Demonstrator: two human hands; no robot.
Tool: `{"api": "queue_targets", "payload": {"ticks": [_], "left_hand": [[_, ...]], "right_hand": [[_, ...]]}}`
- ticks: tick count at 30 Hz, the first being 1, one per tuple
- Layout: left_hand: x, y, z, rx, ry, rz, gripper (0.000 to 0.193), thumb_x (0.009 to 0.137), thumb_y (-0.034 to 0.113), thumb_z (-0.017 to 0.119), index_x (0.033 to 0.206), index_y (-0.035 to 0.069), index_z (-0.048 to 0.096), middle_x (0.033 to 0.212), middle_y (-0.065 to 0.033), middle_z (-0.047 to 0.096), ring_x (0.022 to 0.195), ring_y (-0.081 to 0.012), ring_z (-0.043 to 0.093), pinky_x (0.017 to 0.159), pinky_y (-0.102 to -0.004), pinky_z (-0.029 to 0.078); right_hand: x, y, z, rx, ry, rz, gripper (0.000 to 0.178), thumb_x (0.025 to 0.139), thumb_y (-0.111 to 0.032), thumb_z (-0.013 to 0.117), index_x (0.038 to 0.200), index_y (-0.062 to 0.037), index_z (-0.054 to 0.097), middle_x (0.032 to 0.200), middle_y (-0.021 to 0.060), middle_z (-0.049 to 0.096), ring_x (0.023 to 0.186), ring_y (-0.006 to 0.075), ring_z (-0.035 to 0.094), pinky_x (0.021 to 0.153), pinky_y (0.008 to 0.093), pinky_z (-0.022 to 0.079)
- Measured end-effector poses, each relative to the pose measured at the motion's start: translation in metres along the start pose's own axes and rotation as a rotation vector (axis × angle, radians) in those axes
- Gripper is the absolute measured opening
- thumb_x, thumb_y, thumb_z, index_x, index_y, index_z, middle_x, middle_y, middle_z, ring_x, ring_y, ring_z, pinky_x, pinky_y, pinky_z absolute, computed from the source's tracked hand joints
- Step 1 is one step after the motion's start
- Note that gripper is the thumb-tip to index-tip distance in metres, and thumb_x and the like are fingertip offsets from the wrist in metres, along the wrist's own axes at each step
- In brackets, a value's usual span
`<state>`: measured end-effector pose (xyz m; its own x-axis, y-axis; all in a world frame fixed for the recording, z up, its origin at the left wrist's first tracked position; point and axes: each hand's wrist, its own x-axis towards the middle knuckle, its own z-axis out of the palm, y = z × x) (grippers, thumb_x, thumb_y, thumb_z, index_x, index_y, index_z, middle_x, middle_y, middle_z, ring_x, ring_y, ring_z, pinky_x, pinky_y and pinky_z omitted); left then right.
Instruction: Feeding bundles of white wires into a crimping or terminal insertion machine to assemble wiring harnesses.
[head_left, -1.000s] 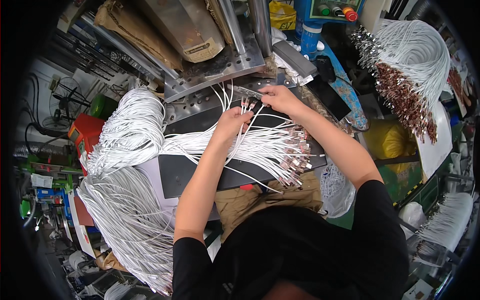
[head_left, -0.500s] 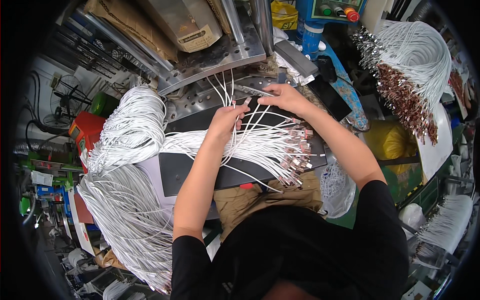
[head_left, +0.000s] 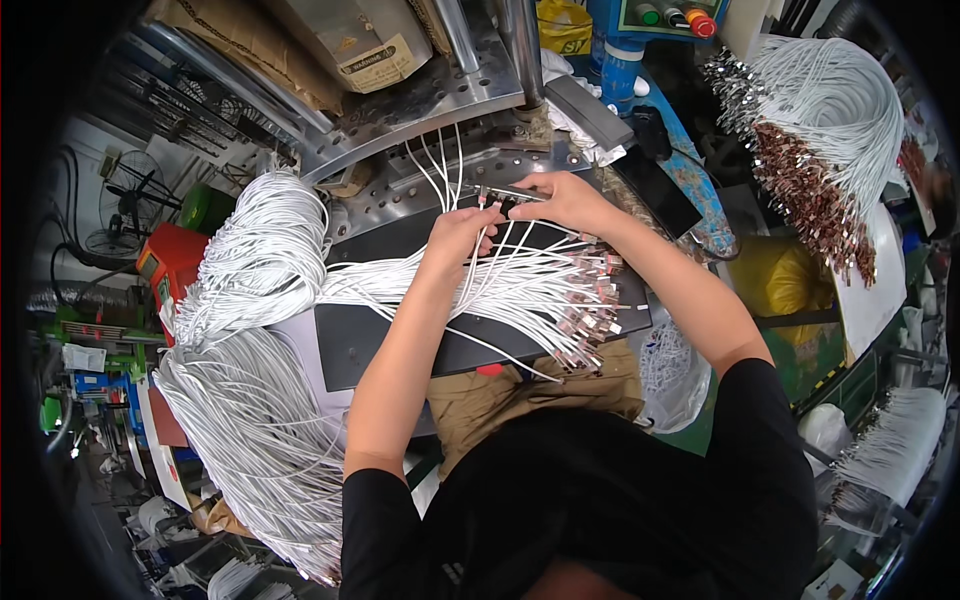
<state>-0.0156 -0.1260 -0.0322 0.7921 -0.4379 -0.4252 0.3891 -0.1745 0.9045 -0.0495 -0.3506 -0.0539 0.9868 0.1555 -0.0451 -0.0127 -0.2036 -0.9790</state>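
Note:
My left hand (head_left: 462,238) is closed in a pinch on white cables (head_left: 470,285), close to their connector ends. Just to its right, my right hand (head_left: 565,203) has its fingers closed on a slim grey metal piece (head_left: 522,191), whose kind I cannot make out. The tip of that piece lies beside the small connectors at my left fingertips. Under both hands a thick bundle of white cables (head_left: 430,282) stretches over a dark board (head_left: 365,350), its connector ends (head_left: 590,310) fanned out to the right. Several single cables (head_left: 440,165) run up beneath the steel plate.
A steel press plate (head_left: 420,125) stands beyond my hands. Coiled white cables (head_left: 262,250) and a hanging bundle (head_left: 250,440) are on the left. Another cable bundle (head_left: 830,110) hangs at the far right, near a control box with buttons (head_left: 675,18) and a yellow bag (head_left: 780,275).
The grey metal piece has come down slightly, and its tip is now nearer the connectors at my left fingertips. My two hands have drawn closer together.

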Motion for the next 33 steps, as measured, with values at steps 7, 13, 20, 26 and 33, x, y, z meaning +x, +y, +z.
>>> {"api": "queue_targets", "payload": {"ticks": [7, 13, 20, 26, 33], "left_hand": [[-0.001, 0.000, -0.027, 0.103, 0.041, 0.064, 0.027, 0.092, 0.028, 0.069, 0.094, 0.000, 0.069, 0.079, -0.0023, 0.066, 0.063, -0.0102, 0.060, 0.059, -0.0238, 0.047], [0.002, -0.008, -0.024, 0.146, 0.076, 0.064, 0.022, 0.090, 0.024, 0.070, 0.090, 0.002, 0.068, 0.076, -0.0013, 0.065, 0.062, -0.0096, 0.059, 0.057, -0.0237, 0.046], [-0.003, -0.006, -0.022, 0.167, 0.071, 0.057, 0.018, 0.090, 0.022, 0.070, 0.087, 0.004, 0.068, 0.073, 0.0011, 0.063, 0.061, -0.0080, 0.057, 0.057, -0.0226, 0.044], [-0.002, -0.010, -0.019, 0.194, 0.089, 0.143, 0.027, 0.090, 0.027, 0.071, 0.086, 0.000, 0.068, 0.072, -0.0042, 0.065, 0.060, -0.0133, 0.061, 0.056, -0.0261, 0.047], [-0.024, 0.033, -0.009, 1.103, 0.432, 0.424, 0.049, 0.089, 0.042, 0.070, 0.096, -0.005, 0.061, 0.075, -0.0188, 0.069, 0.073, -0.0367, 0.069, 0.065, -0.0430, 0.054]], "right_hand": [[0.007, 0.005, -0.009, 0.002, -0.020, 0.081, 0.056, 0.080, -0.030, 0.083, 0.120, 0.0043, 0.065, 0.096, 0.0116, 0.073, 0.084, 0.0127, 0.066, 0.076, 0.0275, 0.051], [-0.002, -0.012, -0.006, -0.149, -0.092, 0.022, 0.046, 0.083, -0.022, 0.081, 0.119, 0.0023, 0.066, 0.101, 0.0085, 0.072, 0.087, 0.0104, 0.064, 0.079, 0.0265, 0.050], [0.000, -0.009, -0.006, -0.093, -0.076, 0.085, 0.046, 0.083, -0.022, 0.081, 0.119, 0.0017, 0.066, 0.100, 0.0074, 0.073, 0.087, 0.0094, 0.064, 0.079, 0.0262, 0.050], [-0.002, -0.009, -0.006, -0.096, -0.121, 0.013, 0.053, 0.080, -0.037, 0.082, 0.117, -0.0013, 0.068, 0.093, 0.0085, 0.073, 0.080, 0.0108, 0.066, 0.076, 0.0274, 0.050], [-0.001, -0.025, -0.014, -0.840, 0.099, -0.239, 0.030, 0.091, -0.026, 0.070, 0.109, -0.0018, 0.069, 0.093, 0.0136, 0.069, 0.089, 0.0282, 0.066, 0.078, 0.0382, 0.052]]}}
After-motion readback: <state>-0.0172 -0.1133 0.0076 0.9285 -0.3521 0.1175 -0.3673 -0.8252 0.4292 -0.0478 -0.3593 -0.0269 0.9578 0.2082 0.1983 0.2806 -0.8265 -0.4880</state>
